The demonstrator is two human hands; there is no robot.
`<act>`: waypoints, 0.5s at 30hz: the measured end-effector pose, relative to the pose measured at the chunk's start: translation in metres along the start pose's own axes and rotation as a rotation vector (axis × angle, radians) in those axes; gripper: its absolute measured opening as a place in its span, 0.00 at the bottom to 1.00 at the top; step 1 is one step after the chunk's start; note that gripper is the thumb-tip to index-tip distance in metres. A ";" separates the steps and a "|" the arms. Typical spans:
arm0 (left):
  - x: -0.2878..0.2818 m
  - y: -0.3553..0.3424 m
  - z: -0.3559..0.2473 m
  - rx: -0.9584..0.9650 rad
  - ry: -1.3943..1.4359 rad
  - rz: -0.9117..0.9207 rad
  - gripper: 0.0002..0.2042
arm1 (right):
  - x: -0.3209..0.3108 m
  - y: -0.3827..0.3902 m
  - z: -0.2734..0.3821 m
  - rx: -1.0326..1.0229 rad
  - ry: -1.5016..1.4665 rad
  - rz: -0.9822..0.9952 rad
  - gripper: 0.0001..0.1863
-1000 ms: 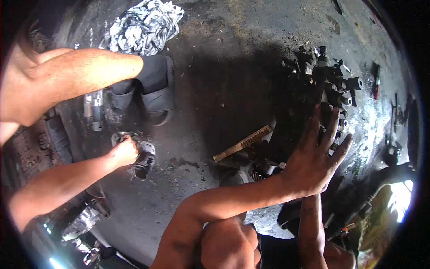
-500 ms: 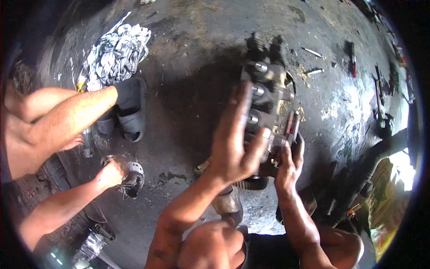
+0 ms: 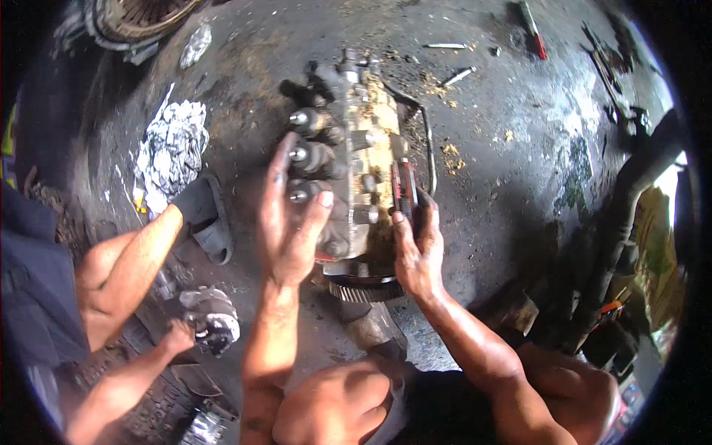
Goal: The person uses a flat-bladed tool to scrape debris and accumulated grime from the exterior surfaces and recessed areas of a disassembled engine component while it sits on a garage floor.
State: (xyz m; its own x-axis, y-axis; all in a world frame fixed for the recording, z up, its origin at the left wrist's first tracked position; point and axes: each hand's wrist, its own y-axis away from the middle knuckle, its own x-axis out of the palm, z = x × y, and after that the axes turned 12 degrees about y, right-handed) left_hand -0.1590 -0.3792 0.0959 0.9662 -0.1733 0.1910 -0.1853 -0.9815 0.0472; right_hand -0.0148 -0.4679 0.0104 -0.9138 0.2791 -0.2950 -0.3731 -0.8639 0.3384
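Observation:
In front of me is a metal fuel injection pump (image 3: 378, 122), tilted away, with a row of round outlets on its left, a dirty yellowish side and a toothed gear (image 3: 365, 289) at its near end. My left hand (image 3: 288, 241) grips its left side, fingers stretched along the outlets and thumb over the body. My right hand (image 3: 420, 252) is closed at the right edge, a slim red-and-dark hand tool (image 3: 404, 191) between thumb and fingers. The far sides of the pump and some fingertips are hidden.
A co-worker's hand (image 3: 178, 337) holds a roundish metal part (image 3: 211, 315) at left, near a sandal (image 3: 211, 230). A crumpled cloth (image 3: 174, 144) lies beyond. Small metal rods (image 3: 458, 76) and a red-handled tool (image 3: 535, 37) lie on the dark floor. A thin bent pipe (image 3: 429, 141) runs beside the pump.
The pump has shifted left in view and turned, so its yellowish side now shows. Both my hands moved with it, and the tool stays in my right hand. My view has also shifted.

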 end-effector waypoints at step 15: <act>-0.016 0.023 -0.003 0.195 -0.352 -0.200 0.27 | -0.044 -0.004 0.026 -0.099 0.092 0.446 0.31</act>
State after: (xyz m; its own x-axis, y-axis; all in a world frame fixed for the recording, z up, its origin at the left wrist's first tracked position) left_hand -0.1788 -0.3989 0.0965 0.9880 0.0374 -0.1501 0.0158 -0.9896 -0.1426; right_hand 0.0226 -0.4657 0.0446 -0.9619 -0.1631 -0.2193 0.0742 -0.9281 0.3648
